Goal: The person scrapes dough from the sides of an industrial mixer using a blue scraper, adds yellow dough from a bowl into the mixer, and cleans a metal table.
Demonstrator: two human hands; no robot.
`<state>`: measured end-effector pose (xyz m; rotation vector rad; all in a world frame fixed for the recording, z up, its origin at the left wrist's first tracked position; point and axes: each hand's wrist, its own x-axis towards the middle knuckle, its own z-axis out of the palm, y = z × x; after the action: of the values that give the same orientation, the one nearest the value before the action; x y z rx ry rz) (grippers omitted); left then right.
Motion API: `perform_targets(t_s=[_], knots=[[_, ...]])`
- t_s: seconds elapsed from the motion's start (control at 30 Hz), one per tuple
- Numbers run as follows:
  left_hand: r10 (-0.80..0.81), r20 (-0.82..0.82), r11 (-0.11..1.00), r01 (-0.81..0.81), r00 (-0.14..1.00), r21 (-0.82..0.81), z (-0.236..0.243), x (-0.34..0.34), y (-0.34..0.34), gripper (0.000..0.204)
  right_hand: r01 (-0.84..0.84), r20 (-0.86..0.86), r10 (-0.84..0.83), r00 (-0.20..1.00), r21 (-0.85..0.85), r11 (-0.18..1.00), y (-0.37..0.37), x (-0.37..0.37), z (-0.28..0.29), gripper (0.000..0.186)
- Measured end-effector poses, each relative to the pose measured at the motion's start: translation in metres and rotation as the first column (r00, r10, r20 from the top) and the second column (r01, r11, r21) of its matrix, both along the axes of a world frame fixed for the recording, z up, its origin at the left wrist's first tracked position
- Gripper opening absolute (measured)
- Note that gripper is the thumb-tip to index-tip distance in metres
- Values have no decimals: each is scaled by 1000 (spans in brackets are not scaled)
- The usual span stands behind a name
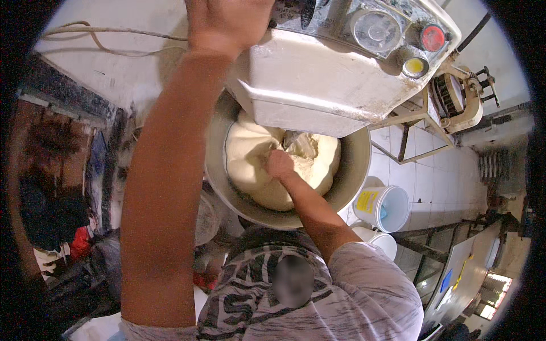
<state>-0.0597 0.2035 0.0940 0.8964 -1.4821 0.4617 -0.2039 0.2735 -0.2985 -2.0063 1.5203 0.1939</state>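
Observation:
A large mass of pale dough (250,165) fills the lower part of a round metal mixing bowl (359,156). My right hand (280,165) is closed on the dough near its middle, and creases run toward my fingers. Beside that hand, the dough rises in a torn lump around a part under the white mixer head (307,74). My left hand (230,25) is raised at the top edge, against the left side of the mixer head by the control panel. Its fingers are cut off or hidden.
The panel has a round dial (375,29), a red button (432,38) and a yellow one (415,67). White buckets (392,209) stand on the tiled floor to the right. A metal-framed machine (455,99) is at far right, a table (472,267) at lower right.

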Motion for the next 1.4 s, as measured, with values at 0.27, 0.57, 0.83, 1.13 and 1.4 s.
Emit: perform_targets(t_s=[0.27, 0.57, 0.83, 1.13, 1.4], knots=[[17, 28, 1000, -17, 999, 5, 2, 0, 1, 38, -265, -294, 314, 903, 193, 945, 15, -48, 21, 64], [-53, 37, 991, 57, 998, -119, 1, 1, -6, 32, -446, 5, 451, 893, -134, 885, 29, -82, 53, 48], [14, 20, 998, -13, 1000, -56, -1, 3, -1, 33, -464, -301, 372, 878, -350, 813, 83, 10, -31, 41], [-18, 3, 996, 19, 1000, -89, 0, 1, -2, 35, -481, -230, 456, 860, -62, 875, 51, -41, -22, 20], [10, 32, 997, -7, 999, -71, 0, 0, 3, 34, -472, -445, 494, 747, 170, 865, 68, -89, 75, 30]])
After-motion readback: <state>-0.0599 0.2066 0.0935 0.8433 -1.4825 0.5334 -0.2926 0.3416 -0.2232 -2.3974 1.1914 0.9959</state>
